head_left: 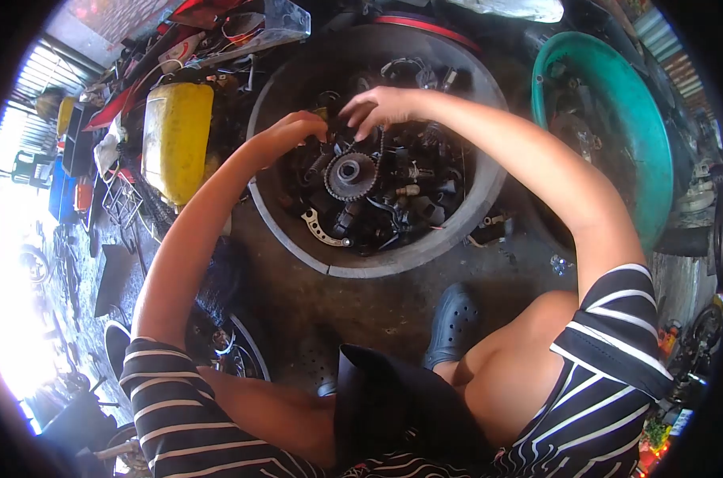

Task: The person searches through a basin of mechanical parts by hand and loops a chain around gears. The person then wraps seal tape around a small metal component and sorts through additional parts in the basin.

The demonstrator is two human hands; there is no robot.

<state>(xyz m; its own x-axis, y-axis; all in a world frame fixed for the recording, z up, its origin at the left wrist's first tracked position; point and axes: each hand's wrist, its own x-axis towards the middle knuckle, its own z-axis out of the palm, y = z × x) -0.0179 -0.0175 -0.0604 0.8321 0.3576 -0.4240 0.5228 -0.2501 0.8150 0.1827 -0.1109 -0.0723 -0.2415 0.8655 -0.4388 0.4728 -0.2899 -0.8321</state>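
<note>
In the head view, both of my hands reach over a large round grey basin (298, 256) full of dark, greasy machine parts. My left hand (299, 126) is at the basin's left side, fingers curled downward among dark parts; what they grip, if anything, is hidden. My right hand (380, 106) hovers just right of it, with fingers bent and apart and nothing plainly held. Just below the hands lies a toothed sprocket (350, 176) with a round hub. A dark chain (380, 147) seems to run beside it. Nearer me rests a silvery curved bracket with holes (324, 231).
A green tub (656, 151) holding some parts stands to the right. On the left is a yellow plastic container (177, 143). A wheel rim (252, 346) lies near my left leg, and small metal parts (489, 231) sit on the floor beside the basin.
</note>
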